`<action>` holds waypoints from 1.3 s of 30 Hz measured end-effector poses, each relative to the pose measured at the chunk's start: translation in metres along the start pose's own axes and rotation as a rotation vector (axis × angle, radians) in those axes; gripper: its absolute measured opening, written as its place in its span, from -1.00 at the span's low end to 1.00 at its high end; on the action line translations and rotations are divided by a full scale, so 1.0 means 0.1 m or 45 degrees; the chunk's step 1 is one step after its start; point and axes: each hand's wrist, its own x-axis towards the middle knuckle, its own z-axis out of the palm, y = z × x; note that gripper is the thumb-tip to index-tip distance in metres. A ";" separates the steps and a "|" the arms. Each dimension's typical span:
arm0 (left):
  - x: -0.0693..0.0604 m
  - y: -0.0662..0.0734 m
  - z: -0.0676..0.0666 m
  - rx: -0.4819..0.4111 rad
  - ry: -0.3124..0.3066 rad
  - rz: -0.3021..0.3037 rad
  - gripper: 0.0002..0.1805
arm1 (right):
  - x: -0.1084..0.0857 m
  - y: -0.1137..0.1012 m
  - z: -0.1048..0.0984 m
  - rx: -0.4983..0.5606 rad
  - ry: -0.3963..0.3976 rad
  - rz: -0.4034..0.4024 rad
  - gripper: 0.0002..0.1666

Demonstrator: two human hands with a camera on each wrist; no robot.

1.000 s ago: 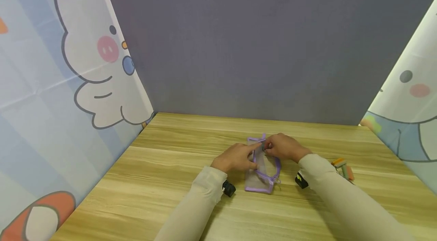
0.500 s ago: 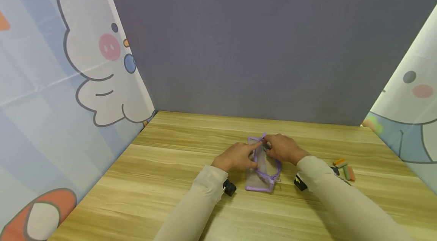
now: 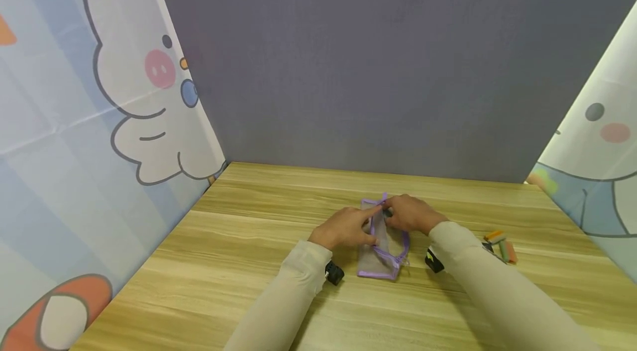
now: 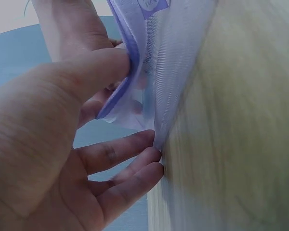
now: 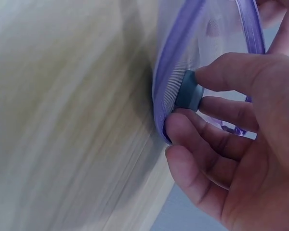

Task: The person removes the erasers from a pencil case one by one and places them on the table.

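Observation:
A mesh zip pouch point(image 3: 374, 263) with purple trim lies on the wooden table, its mouth spread open. My left hand point(image 3: 344, 228) holds the pouch from the left; in the left wrist view the thumb presses the purple zip edge point(image 4: 127, 72) while other fingertips touch the mesh beside the table. On the far right side of the pouch, my right hand point(image 3: 410, 214) pinches a small teal block point(image 5: 189, 90) between thumb and finger. That block sits inside the pouch mouth against the mesh, and its other fingers rest near the purple rim. Its lower part is hidden.
Small colored blocks, one yellow-orange point(image 3: 495, 237) and one green and orange point(image 3: 508, 252), lie to the right beyond the right sleeve. A dark object point(image 3: 487, 247) beside them is partly hidden. A grey panel point(image 3: 348, 63) stands behind the table point(image 3: 239, 218).
The right hand has shifted slightly toward the far end of the pouch, and its fingers have changed position at the opening. The left hand stays in place.

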 end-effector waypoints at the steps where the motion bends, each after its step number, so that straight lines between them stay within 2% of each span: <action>1: 0.00 0.00 0.00 -0.011 0.002 0.001 -0.10 | 0.01 0.00 0.00 -0.011 0.001 -0.001 -0.48; 7: 0.00 0.00 -0.01 -0.069 0.016 -0.019 -0.16 | 0.02 0.01 0.02 -0.038 -0.001 -0.044 -0.44; 13: 0.00 0.01 0.03 -0.054 0.023 -0.033 -0.15 | -0.02 0.01 0.03 -0.028 -0.023 -0.057 -0.38; 20: 0.01 0.01 0.03 -0.035 0.033 -0.025 -0.16 | -0.04 -0.01 -0.01 -0.008 -0.043 -0.057 -0.43; 31: 0.02 0.00 0.01 -0.026 0.044 -0.013 -0.15 | -0.08 0.02 0.02 0.067 0.039 -0.030 -0.52; 39: 0.02 -0.01 0.03 -0.005 0.032 -0.010 -0.15 | -0.15 0.02 0.06 0.101 0.078 -0.065 -0.57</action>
